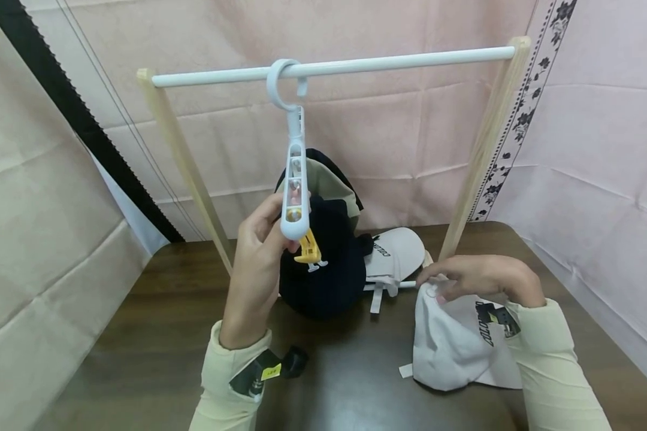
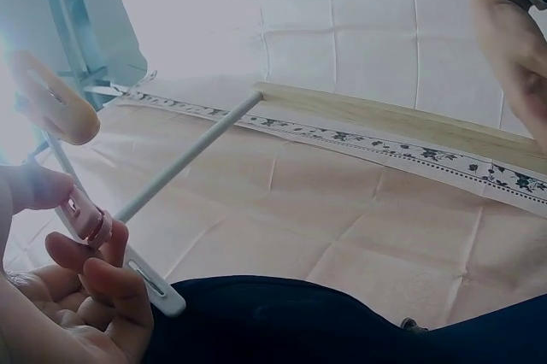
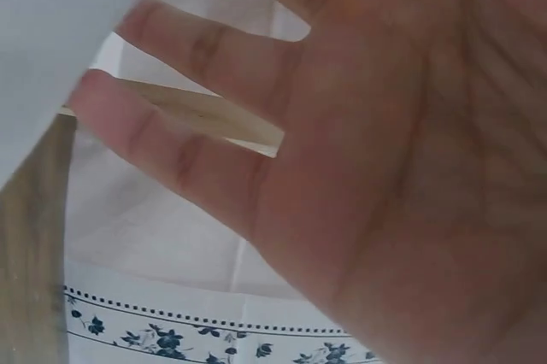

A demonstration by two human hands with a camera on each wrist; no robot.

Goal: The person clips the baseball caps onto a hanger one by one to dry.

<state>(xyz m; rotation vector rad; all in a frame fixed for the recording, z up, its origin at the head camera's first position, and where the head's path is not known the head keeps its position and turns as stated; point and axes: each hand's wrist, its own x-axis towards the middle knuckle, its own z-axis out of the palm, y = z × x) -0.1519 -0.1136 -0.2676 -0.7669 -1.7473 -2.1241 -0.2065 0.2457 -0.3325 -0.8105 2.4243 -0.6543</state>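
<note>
My left hand (image 1: 256,257) is raised at a pale blue clip hanger (image 1: 295,179) that hooks over the white rail. In the left wrist view its thumb and fingers pinch a pink clip (image 2: 81,217). A yellow clip (image 1: 308,246) hangs at the hanger's near end. Just behind the hanger is a dark navy cap (image 1: 323,287), with a beige and black cap (image 1: 326,179) further back. Low on the right, my right hand (image 1: 480,278) pinches the edge of a white cap (image 1: 447,347) with dark lettering. The right wrist view shows that hand's palm and fingers against white cloth (image 3: 60,39).
The wooden rack (image 1: 487,143) with its white rail (image 1: 399,61) stands on the brown table (image 1: 156,353). Another white cap (image 1: 401,251) lies at the rack's foot, near the right hand. Pale cloth (image 1: 399,131) hangs behind and at both sides.
</note>
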